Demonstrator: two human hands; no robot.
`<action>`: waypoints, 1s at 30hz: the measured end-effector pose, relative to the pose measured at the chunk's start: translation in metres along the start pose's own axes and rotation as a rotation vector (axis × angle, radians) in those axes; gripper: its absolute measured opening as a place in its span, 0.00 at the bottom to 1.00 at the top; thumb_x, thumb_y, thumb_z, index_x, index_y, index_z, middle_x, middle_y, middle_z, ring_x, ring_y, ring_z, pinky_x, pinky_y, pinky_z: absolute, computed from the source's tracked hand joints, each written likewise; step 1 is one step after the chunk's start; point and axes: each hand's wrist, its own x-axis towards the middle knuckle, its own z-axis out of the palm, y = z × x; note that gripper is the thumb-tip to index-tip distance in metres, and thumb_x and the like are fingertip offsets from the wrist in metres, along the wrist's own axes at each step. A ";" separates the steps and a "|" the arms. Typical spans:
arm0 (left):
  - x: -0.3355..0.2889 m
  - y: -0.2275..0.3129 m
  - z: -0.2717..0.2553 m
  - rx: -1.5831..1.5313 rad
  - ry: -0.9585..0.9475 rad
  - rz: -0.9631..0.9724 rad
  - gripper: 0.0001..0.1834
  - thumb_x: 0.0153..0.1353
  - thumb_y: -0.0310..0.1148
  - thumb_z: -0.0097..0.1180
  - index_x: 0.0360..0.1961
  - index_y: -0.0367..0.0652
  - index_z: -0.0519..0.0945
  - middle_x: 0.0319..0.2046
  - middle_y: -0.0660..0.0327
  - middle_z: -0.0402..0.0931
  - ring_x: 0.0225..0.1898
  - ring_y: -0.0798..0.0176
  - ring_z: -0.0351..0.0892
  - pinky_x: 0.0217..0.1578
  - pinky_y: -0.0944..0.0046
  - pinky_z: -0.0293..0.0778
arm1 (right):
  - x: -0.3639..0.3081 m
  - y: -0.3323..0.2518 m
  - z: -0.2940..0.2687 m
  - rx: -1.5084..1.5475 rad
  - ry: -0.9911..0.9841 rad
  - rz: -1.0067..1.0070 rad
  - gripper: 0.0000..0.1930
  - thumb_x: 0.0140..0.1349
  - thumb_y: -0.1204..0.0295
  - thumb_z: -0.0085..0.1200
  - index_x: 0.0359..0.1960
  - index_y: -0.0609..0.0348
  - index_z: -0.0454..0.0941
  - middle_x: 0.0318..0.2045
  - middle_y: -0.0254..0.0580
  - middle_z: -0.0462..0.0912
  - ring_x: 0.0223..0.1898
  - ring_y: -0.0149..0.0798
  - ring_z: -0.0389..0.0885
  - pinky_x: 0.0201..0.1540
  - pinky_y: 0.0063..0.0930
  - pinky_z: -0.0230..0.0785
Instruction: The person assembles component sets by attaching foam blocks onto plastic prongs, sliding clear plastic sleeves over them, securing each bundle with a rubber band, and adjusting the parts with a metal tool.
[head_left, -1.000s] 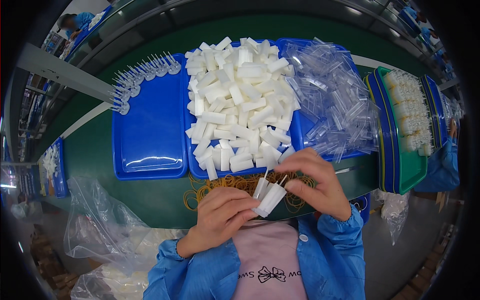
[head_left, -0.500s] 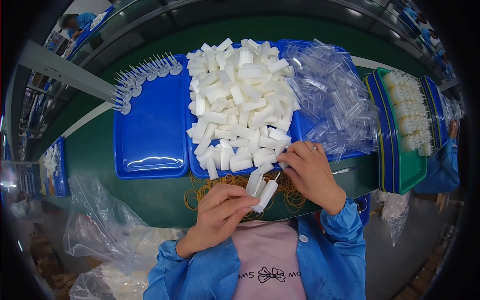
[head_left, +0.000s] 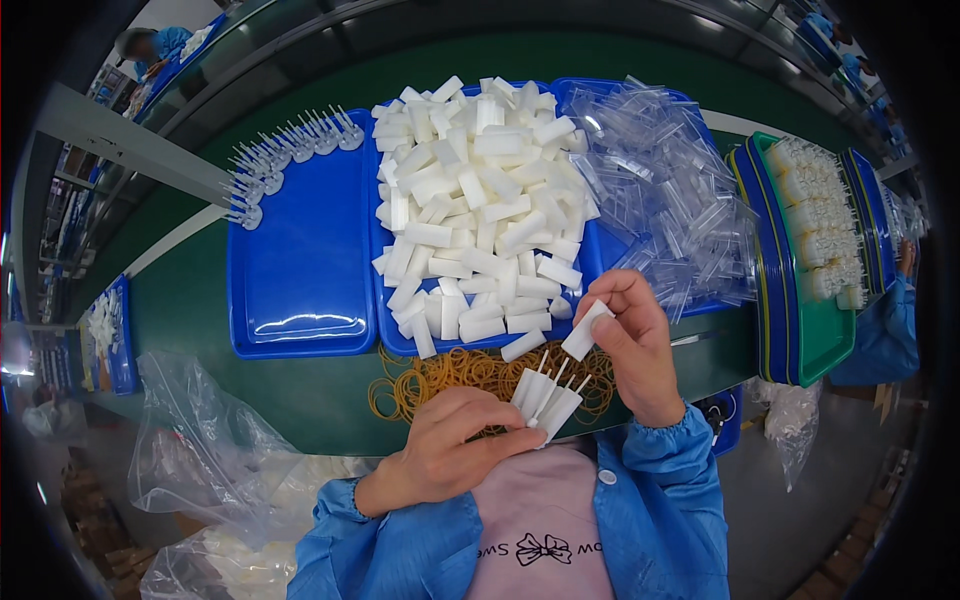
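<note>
My left hand (head_left: 452,440) is closed on a small pronged piece (head_left: 547,405), with white foam blocks around some of its thin white pins. The pins stick out up and to the right, and its base is hidden by my fingers. Just above the pin tips, my right hand (head_left: 643,345) pinches a loose white foam block (head_left: 588,330) between thumb and fingers. The block looks apart from the pins. Beyond both hands, a heap of similar foam blocks (head_left: 480,190) fills the middle blue tray (head_left: 400,345); one block (head_left: 523,346) lies at its near edge.
Several white pronged pieces (head_left: 272,165) line the far and left edges of the left blue tray (head_left: 300,270). Clear plastic sleeves (head_left: 680,200) pile up on the right. Tan rubber bands (head_left: 400,385) lie near my hands. Stacked trays (head_left: 830,345) stand far right; plastic bags (head_left: 190,430) hang at left.
My right hand has lifted a foam block from the near edge of the heap and drawn it toward the pins. My left hand has shifted slightly right and turned the pronged piece.
</note>
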 end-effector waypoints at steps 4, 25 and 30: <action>0.000 0.000 0.000 0.017 -0.010 0.019 0.15 0.36 0.26 0.63 0.32 0.44 0.84 0.29 0.64 0.76 0.29 0.62 0.74 0.27 0.66 0.71 | -0.004 0.002 0.002 0.067 -0.013 0.068 0.11 0.61 0.74 0.52 0.44 0.60 0.66 0.36 0.35 0.73 0.39 0.25 0.71 0.45 0.19 0.64; -0.004 0.005 0.000 0.075 0.022 0.109 0.17 0.37 0.27 0.65 0.34 0.43 0.84 0.31 0.62 0.74 0.32 0.63 0.76 0.28 0.67 0.72 | -0.022 -0.011 0.008 -0.356 -0.296 -0.059 0.05 0.51 0.78 0.62 0.27 0.61 0.77 0.26 0.37 0.79 0.30 0.33 0.76 0.34 0.24 0.66; -0.014 0.007 0.002 0.028 0.118 -0.115 0.23 0.41 0.29 0.68 0.42 0.41 0.80 0.37 0.56 0.74 0.37 0.59 0.77 0.35 0.65 0.74 | -0.028 -0.016 0.012 -0.441 -0.250 -0.218 0.06 0.49 0.77 0.63 0.27 0.60 0.78 0.25 0.38 0.79 0.29 0.36 0.74 0.35 0.28 0.63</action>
